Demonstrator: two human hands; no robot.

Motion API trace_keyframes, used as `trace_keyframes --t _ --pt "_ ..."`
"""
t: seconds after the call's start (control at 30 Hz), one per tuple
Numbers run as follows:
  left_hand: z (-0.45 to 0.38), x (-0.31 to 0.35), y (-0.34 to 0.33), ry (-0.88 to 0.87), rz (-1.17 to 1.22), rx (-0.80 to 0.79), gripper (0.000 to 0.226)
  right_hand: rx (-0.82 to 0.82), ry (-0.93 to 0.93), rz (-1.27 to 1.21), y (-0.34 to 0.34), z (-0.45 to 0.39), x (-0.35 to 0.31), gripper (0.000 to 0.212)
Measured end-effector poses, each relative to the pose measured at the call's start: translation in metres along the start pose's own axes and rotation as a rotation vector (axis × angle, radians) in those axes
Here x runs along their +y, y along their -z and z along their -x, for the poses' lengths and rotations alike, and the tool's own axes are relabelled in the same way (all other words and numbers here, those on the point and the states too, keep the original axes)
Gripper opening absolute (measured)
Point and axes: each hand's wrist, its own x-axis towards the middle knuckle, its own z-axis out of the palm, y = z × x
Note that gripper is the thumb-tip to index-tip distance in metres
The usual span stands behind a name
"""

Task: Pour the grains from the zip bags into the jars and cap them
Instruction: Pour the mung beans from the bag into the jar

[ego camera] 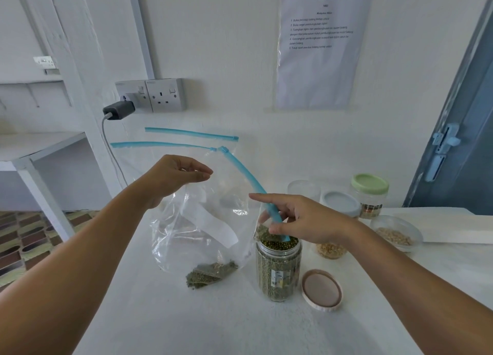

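Note:
A clear zip bag (pixel 202 221) with a blue zipper strip hangs above the white table. My left hand (pixel 176 177) pinches its upper plastic. My right hand (pixel 298 218) grips the blue zipper corner and holds it in the mouth of an open clear jar (pixel 278 272) filled to the top with green mung beans. A small pile of green beans (pixel 210 273) remains in the bag's bottom corner, resting on the table left of the jar. The jar's pinkish lid (pixel 322 290) lies flat to its right.
Behind the jar stand a jar of yellowish grain (pixel 330 249), a grey-lidded jar (pixel 340 204), a green-lidded jar (pixel 370 194) and an open container of pale grain (pixel 396 233). Another zip bag (pixel 192 136) leans on the wall. A charger cable (pixel 112 152) hangs left.

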Motion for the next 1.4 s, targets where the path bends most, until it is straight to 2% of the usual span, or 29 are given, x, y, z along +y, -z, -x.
trace_keyframes --t 0.17,0.37,0.57,0.7,0.97,1.2,1.4 --pt "0.000 0.000 0.000 0.001 0.008 0.007 0.011 -0.060 -0.034 0.116 0.003 0.006 0.000 0.088" --pt "0.000 0.000 0.000 0.006 0.002 0.012 0.011 -0.059 -0.046 0.183 0.004 0.007 -0.001 0.090" --pt "0.000 -0.003 0.002 0.013 0.023 0.068 0.012 0.026 -0.019 0.069 0.013 0.006 0.001 0.079" --pt "0.002 -0.007 0.002 0.031 0.033 0.074 0.011 0.024 0.002 0.063 0.006 0.003 0.004 0.068" --pt "0.002 -0.010 0.000 0.041 0.043 0.079 0.010 0.011 0.005 0.010 0.005 0.000 0.010 0.066" --pt "0.000 -0.013 0.003 0.044 0.074 0.126 0.009 0.110 0.046 -0.101 0.009 -0.004 0.012 0.063" --pt "0.007 -0.021 0.010 0.063 0.131 0.145 0.010 0.193 0.100 -0.013 0.004 -0.013 0.004 0.034"
